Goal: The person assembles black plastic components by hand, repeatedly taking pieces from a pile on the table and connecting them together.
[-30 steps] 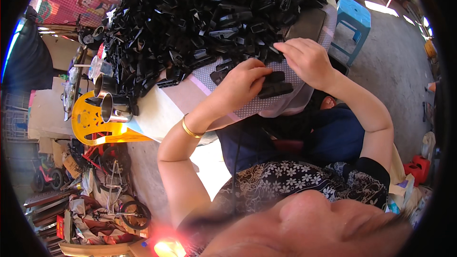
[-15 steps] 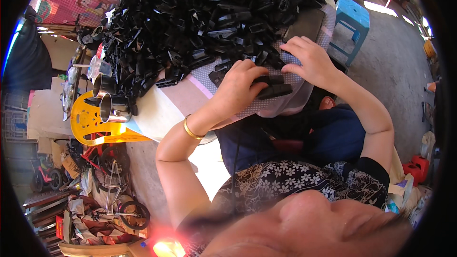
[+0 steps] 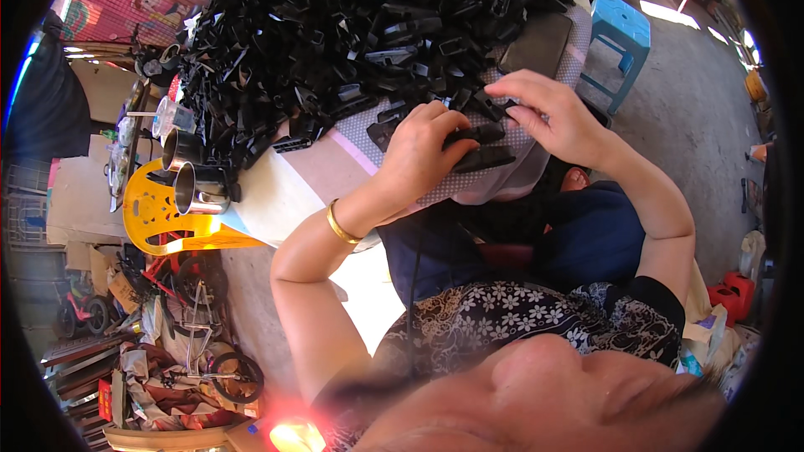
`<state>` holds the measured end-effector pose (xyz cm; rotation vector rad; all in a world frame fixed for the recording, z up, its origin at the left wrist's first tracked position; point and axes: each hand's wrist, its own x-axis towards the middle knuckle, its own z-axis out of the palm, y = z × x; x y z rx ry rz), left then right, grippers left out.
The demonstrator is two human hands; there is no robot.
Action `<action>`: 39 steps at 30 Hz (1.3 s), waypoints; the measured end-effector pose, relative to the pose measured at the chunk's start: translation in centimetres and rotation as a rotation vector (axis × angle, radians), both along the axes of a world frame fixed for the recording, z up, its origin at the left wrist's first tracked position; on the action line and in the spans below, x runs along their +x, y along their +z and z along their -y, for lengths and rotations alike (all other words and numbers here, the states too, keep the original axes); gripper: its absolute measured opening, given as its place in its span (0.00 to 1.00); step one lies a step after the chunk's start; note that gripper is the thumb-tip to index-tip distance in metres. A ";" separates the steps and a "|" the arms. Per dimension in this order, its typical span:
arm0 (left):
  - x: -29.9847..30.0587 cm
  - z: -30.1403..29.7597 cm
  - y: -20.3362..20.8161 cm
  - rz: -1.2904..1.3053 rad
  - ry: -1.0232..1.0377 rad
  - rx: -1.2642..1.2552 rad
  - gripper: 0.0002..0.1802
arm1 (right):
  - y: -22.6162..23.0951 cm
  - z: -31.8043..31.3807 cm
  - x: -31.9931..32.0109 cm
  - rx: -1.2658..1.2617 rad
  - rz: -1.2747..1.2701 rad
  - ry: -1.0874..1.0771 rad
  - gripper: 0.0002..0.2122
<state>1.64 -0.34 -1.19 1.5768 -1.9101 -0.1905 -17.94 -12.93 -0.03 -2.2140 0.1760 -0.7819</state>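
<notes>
1. Handling dark pieces (image 3: 487, 159) near the edge of the bench (image 3: 318, 172) seems the present step; beyond them rises the black pile (image 3: 335, 33).
2. Left hand (image 3: 414, 151) has its fingers bent over these pieces; whether they grip, I cannot tell.
3. Right hand (image 3: 557, 121) shows thumb and forefinger apart, at a small part (image 3: 494, 106); its hold is unclear.
4. Next move probably calls for a firm pinch there.

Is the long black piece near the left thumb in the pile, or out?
Out: the long black piece is beside the left hand, over the cloth, away from the pile.
</notes>
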 end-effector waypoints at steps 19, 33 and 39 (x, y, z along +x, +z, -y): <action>0.4 -0.1 0.6 -0.143 0.037 0.157 0.12 | 0.0 -0.6 -0.5 -0.333 -0.266 -0.158 0.11; -0.5 0.1 0.2 -0.199 -0.016 0.125 0.11 | -1.1 0.0 0.8 -0.328 -0.141 -0.038 0.11; 2.3 2.5 1.4 0.175 0.204 -0.309 0.13 | 0.6 1.2 0.2 -0.178 -0.220 0.028 0.10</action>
